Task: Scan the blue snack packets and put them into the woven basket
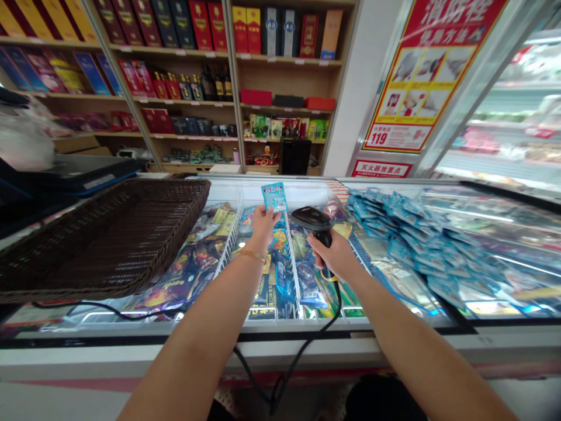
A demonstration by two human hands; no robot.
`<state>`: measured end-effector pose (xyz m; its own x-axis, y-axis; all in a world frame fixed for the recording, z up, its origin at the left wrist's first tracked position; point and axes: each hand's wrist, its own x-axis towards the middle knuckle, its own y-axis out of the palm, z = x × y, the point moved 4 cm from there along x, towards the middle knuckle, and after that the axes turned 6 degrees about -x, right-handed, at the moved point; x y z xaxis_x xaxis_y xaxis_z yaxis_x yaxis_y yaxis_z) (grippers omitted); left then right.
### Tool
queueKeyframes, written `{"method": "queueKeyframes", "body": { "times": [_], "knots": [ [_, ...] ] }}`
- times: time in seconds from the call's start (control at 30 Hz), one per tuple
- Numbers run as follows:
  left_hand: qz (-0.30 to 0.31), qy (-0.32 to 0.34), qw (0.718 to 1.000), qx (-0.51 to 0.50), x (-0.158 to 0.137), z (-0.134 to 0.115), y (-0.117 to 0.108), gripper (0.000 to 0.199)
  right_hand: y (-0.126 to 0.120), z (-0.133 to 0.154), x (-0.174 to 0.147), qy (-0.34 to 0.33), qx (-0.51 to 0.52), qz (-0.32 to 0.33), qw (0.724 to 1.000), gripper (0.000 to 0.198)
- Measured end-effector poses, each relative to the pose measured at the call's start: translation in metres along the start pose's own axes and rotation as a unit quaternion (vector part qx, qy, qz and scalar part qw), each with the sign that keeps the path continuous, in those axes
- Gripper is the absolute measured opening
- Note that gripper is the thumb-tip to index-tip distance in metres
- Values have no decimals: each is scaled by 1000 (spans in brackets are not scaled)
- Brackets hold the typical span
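Note:
Between the fingers of my left hand (264,225) is a small light-blue packet (274,197), held upright over the glass-topped freezer. My right hand (335,252) is wrapped round the handle of a black barcode scanner (313,218). The scanner's head points left, towards the packet, with a gap between them. From the handle a black cable (326,324) runs down over the freezer's front edge. A heap of similar blue packets (421,234) lies on the glass to the right of my right hand.
An empty brown wicker basket (175,216) rests on the left of the freezer (307,339), beside dark equipment (83,169). Bagged goods lie under the glass, split by white wire dividers (293,263). Shelves (184,52) with boxes and bottles stand behind. A red poster (412,76) hangs at the back right.

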<state>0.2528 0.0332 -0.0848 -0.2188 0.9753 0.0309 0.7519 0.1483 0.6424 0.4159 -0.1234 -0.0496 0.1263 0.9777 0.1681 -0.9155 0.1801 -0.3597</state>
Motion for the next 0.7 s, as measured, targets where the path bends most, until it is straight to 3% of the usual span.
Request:
{"method": "queueKeyframes", "body": {
  "times": [0.2, 0.37, 0.5, 0.7],
  "knots": [
    [26, -24, 998, 51, -7, -1, 2, 19, -3, 0, 4, 12, 31, -2, 999, 30],
    [53, -48, 984, 163, -21, 4, 28, 18, -34, 5, 11, 35, 107, -42, 993, 36],
    [100, -93, 975, 178, -33, 17, 79, 22, -87, 4, 9, 28, 123, -84, 988, 39],
    [201, -188, 949, 151, -66, 59, 187, 18, -180, -18, -14, 61, 101, -187, 975, 39]
  ]
}}
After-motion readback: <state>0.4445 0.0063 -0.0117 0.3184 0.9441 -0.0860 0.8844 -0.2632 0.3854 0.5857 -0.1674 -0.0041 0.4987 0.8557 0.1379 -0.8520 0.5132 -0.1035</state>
